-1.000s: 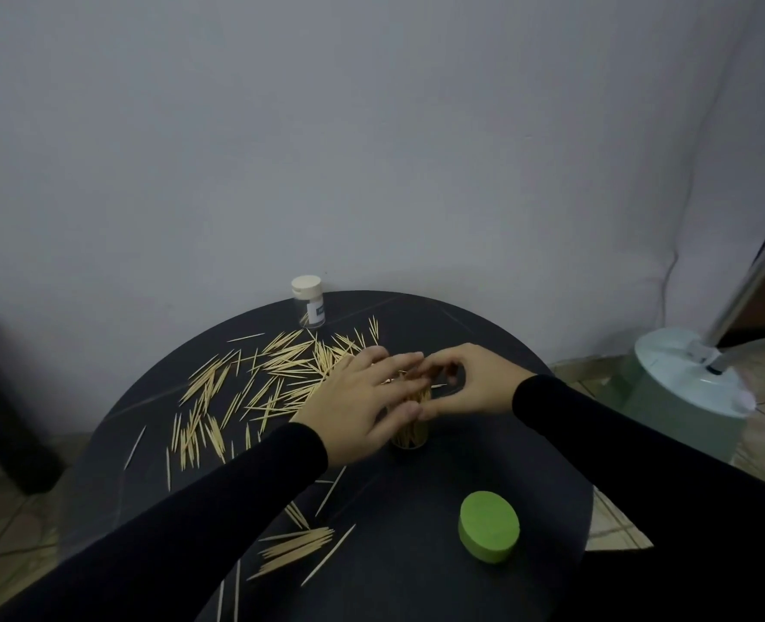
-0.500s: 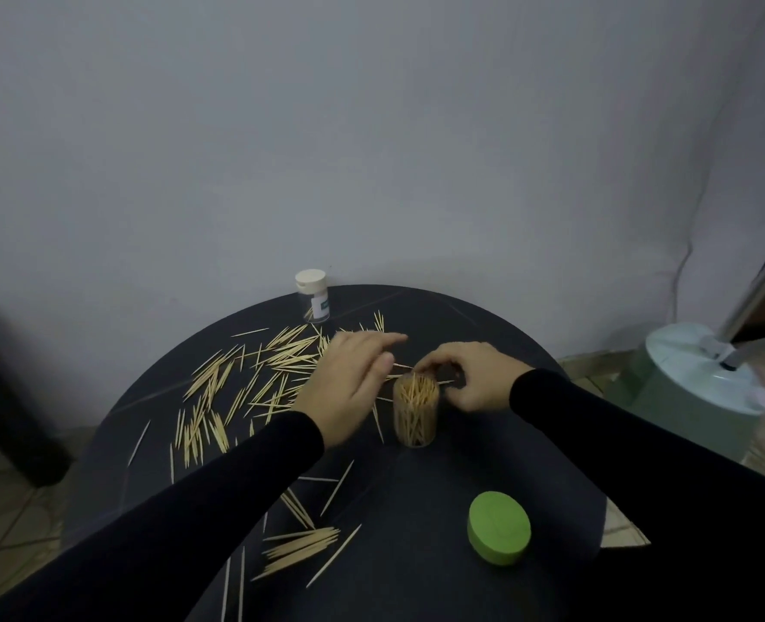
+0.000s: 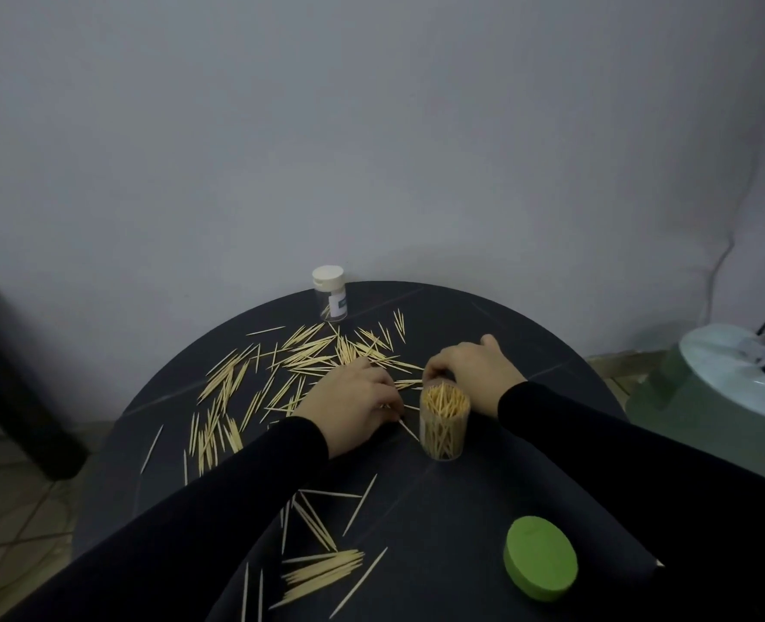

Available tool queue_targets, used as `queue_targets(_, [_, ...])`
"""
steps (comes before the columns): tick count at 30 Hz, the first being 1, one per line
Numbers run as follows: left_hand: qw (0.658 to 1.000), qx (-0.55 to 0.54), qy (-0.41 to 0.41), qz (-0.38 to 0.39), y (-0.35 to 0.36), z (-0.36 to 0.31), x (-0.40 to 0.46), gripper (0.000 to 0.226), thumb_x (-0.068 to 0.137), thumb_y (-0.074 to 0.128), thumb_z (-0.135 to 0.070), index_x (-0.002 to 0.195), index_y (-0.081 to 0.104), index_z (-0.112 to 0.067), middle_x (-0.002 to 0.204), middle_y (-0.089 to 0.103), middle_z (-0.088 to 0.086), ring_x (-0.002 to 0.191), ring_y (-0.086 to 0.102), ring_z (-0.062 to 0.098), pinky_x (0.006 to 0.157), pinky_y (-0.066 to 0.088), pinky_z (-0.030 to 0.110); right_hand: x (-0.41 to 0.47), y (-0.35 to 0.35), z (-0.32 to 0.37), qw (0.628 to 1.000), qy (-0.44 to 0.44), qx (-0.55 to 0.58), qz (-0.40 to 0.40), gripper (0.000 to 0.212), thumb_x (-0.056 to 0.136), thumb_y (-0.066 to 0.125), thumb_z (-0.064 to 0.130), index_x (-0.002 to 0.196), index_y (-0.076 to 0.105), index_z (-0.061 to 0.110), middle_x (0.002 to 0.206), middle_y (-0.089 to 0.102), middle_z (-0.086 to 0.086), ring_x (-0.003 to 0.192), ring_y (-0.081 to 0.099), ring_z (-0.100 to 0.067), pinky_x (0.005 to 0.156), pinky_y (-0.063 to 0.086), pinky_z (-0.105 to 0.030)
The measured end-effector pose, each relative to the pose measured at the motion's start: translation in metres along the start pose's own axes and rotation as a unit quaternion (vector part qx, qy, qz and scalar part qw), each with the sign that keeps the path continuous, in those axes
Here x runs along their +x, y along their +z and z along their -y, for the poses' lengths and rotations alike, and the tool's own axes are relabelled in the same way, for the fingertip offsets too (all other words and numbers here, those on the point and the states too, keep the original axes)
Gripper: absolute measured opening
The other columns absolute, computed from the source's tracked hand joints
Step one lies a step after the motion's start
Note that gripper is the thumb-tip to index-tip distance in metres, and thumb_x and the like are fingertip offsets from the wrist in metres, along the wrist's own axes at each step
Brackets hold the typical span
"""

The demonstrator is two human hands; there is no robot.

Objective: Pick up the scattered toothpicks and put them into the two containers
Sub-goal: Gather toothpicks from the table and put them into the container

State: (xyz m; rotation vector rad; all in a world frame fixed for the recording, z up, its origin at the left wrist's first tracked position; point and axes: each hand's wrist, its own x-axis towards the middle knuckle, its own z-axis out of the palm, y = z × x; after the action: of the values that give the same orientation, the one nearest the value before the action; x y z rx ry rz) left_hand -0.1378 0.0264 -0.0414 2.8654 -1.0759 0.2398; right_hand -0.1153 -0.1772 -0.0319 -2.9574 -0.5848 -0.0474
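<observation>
Wood: pale toothpicks (image 3: pixel 309 356) are lying scattered across the dark round table (image 3: pixel 484 325), most of them fanning out to the left of and beyond the clear container (image 3: pixel 443 422), with a smaller bunch lying on its near side.
Clear container: it is standing upright mid-table, lidless and already looking packed nearly to the rim with upright sticks.
Left hand: the left hand (image 3: pixel 354 397) is lying knuckles-up just to the left of the clear container, fingers curled down onto sticks on the table; it seems to be gathering a pinch, though I cannot tell whether anything is actually held.
Right hand: the right hand (image 3: pixel 475 370) is sitting just behind the clear container with fingers curving toward its far rim (probably steadying it); whether it is truly gripping is hidden.
Second container: the small jar with a white cap (image 3: pixel 329 293) is standing well beyond the clear container at the table's far edge, capped, with only a few sticks showing inside.
Green lid: the green lid (image 3: pixel 540 558) is lying on the near side of the clear container, to its right.
Doing it well: sweeping several sticks parallel before pinching, then feeding them in tips-down while the other hand is bracing the wall.
Risk: with so little room left, forcing more in is likely to tip it; the capped jar probably needs opening soon.
</observation>
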Motion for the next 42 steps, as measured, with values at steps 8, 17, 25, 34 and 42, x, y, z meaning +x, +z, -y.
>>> queue_targets(8, [0.998, 0.023, -0.059, -0.027, 0.004, 0.019, 0.009, 0.022, 0.094, 0.049, -0.040, 0.109, 0.063, -0.031, 0.120, 0.051, -0.010, 0.107, 0.041, 0.009, 0.092, 0.038, 0.025, 0.033, 0.003, 0.004, 1.000, -0.003, 0.004, 0.025, 0.050, 0.088, 0.054, 0.058, 0.131, 0.052, 0.034, 0.119, 0.056, 0.007, 0.111, 0.049, -0.013, 0.105, 0.025, -0.043])
queue_targets(17, [0.979, 0.017, -0.203, -0.016, 0.010, 0.029, 0.021, 0.039, 0.095, 0.046, -0.044, 0.129, 0.054, -0.026, 0.125, 0.054, -0.004, 0.114, 0.046, 0.015, 0.097, 0.043, 0.032, 0.046, 0.004, 0.008, 1.000, -0.017, 0.014, 0.013, 0.029, 0.090, 0.057, 0.050, 0.114, 0.063, 0.036, 0.101, 0.060, 0.013, 0.101, 0.053, -0.009, 0.102, 0.025, -0.041])
queue_targets(25, [0.981, -0.002, -0.190, -0.036, 0.009, 0.018, 0.018, 0.029, 0.099, 0.042, -0.038, 0.121, 0.057, -0.028, 0.111, 0.061, -0.005, 0.100, 0.050, 0.014, 0.087, 0.047, 0.033, 0.035, 0.004, 0.004, 0.997, -0.017, -0.072, -0.014, 0.018, 0.095, 0.052, 0.040, 0.108, 0.061, 0.030, 0.109, 0.060, 0.009, 0.106, 0.051, -0.014, 0.101, 0.025, -0.043])
queue_targets(34, [0.976, 0.050, -0.213, -0.004, 0.004, -0.002, 0.014, 0.032, 0.099, 0.042, -0.037, 0.117, 0.063, -0.021, 0.109, 0.060, 0.001, 0.102, 0.051, 0.019, 0.089, 0.047, 0.036, 0.021, -0.002, 0.007, 0.984, -0.050, -0.169, 0.030, 0.033, 0.099, 0.046, 0.036, 0.132, 0.052, 0.037, 0.132, 0.053, 0.007, 0.120, 0.045, -0.019, 0.105, 0.023, -0.048])
queue_targets(42, [0.970, 0.027, -0.239, -0.028, 0.001, -0.006, 0.009, 0.026, 0.098, 0.046, -0.036, 0.113, 0.065, -0.026, 0.109, 0.060, -0.001, 0.102, 0.050, 0.017, 0.089, 0.048, 0.035, 0.010, -0.007, 0.012, 0.983, -0.037, -0.179, -0.001, 0.023, 0.100, 0.046, 0.032, 0.120, 0.057, 0.030, 0.121, 0.059, 0.006, 0.115, 0.047, -0.017, 0.106, 0.021, -0.047])
